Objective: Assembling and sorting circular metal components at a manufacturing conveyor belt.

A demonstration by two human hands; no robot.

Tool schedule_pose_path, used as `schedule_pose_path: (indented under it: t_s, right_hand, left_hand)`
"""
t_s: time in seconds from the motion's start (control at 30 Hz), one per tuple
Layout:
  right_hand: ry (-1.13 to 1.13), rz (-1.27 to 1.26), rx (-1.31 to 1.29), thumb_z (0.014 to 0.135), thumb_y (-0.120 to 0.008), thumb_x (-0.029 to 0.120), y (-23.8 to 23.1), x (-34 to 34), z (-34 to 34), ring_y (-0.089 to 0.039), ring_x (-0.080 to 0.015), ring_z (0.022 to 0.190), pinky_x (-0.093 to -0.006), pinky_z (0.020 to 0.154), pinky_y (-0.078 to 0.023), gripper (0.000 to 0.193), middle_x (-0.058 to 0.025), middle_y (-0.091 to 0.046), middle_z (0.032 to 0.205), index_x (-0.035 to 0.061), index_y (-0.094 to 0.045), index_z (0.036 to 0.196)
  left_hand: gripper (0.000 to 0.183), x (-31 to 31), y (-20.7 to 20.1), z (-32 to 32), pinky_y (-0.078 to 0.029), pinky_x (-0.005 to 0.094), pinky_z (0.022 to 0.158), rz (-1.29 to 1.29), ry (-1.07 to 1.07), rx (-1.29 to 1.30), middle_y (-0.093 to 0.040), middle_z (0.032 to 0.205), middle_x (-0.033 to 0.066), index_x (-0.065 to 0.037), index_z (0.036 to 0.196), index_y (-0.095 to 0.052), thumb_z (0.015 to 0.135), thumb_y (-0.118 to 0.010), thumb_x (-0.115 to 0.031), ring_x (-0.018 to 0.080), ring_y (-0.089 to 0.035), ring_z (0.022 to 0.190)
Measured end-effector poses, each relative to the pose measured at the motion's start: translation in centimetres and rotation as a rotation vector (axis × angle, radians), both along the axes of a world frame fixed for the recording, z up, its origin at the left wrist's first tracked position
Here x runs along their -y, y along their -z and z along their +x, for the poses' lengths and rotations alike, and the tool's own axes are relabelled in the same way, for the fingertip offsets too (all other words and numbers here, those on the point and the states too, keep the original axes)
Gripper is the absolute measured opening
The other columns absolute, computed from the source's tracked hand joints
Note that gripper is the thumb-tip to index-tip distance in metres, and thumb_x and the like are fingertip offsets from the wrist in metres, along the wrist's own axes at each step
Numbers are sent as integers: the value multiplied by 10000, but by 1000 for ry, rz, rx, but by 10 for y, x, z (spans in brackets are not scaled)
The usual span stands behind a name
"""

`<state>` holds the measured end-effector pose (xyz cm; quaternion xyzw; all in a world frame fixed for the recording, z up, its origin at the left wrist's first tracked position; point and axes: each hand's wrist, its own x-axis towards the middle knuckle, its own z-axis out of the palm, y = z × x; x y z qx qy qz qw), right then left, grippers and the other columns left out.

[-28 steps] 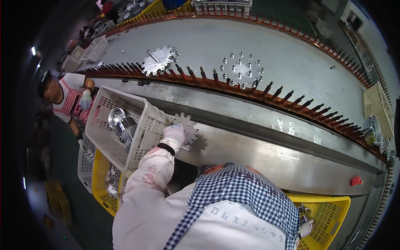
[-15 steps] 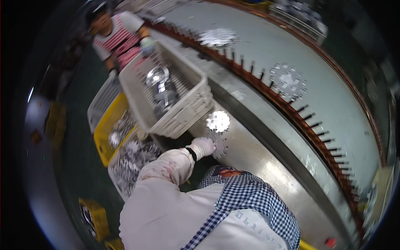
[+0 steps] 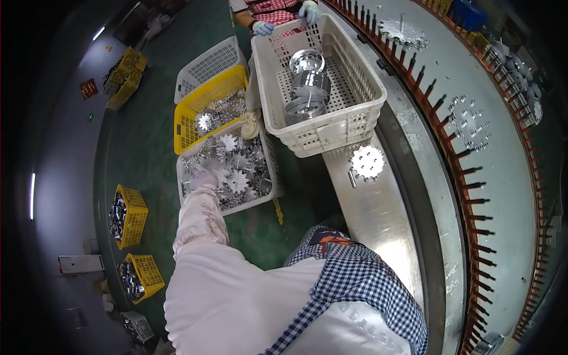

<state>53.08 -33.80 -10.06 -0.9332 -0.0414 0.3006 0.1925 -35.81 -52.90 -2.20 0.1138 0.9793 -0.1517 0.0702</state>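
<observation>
- At 9 o'clock, the left hand (image 3: 208, 175) is over the parts crate (image 3: 271, 167), among loose discs (image 3: 238, 181). The hand is motion-blurred: cannot tell whether its grip is wide, narrow or holding a disc.
- The right hand is out of view; its grip cannot be told.
- At 3 o'clock, one toothed disc (image 3: 367, 162) lies on the steel worktop (image 3: 378, 216). A short rod (image 3: 352, 179) shows at the disc's 8 o'clock side; whether the two are joined cannot be told.
- At 12 to 1 o'clock, the large crate (image 3: 331, 131) holds metal drums (image 3: 310, 86). A co-worker's hands (image 3: 309, 12) are at its far rim.
- Between 10 and 11 o'clock, the yellow crate (image 3: 182, 127) holds small metal parts.
- Progress, as judged from the layout: one disc is set down on the worktop, and two studded discs (image 3: 471, 125) are on the grey deck (image 3: 512, 195) beyond the pegs (image 3: 484, 217). Many remain in the parts crate, so the work appears far from finished.
- Change from 0.9 s ago: the left hand then held a disc at the worktop; it is now at the parts crate. The view has swung left, and the right hand, then at another yellow crate, has left the view.
</observation>
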Motion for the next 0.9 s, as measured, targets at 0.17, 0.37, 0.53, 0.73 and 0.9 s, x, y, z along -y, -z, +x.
schedule_pose_path:
  t_s: [0.17,0.37,0.53,0.73,0.9]
  right_hand:
    - [190,-35,-6,974,-471,323,18,55,1,-567,-359,1235,-431,1024,-467,485,-215,-567,1363,50,-518,1372]
    - [571,8,-35,965,-497,261,54,140,-53,-547,-351,1267,-417,1049,-453,496,-212,-541,1401,60,-477,1417]
    - [825,166,-25,957,-519,209,56,131,-123,-530,-345,1294,-405,1069,-441,524,-209,-520,1434,68,-443,1455]
    - [473,287,660,930,-556,97,1,96,-171,-450,-364,1366,-398,1140,-364,607,-244,-419,1502,2,-356,1495]
    - [-84,624,825,956,-573,181,-125,2,-175,-376,-374,1417,-405,1193,-274,627,-248,-404,1506,-67,-331,1480]
  left_hand:
    - [578,-93,-44,32,-469,470,1008,-11,92,87,-634,1254,200,-75,1344,-550,925,-581,-472,336,-587,1212]
    - [327,-267,12,154,-477,466,971,369,1271,608,-644,1201,134,-81,1192,-630,916,-616,-258,347,-613,1104]
    - [255,-424,-37,298,-493,464,843,924,1789,658,-631,1051,130,-80,1083,-655,861,-659,-205,340,-617,959]
    - [228,-533,-42,401,-511,480,816,729,1950,639,-649,1003,131,-91,981,-629,924,-613,-312,352,-636,939]
    - [321,-556,-17,413,-528,484,800,558,1892,540,-667,1022,132,-101,966,-638,957,-556,-411,343,-666,927]
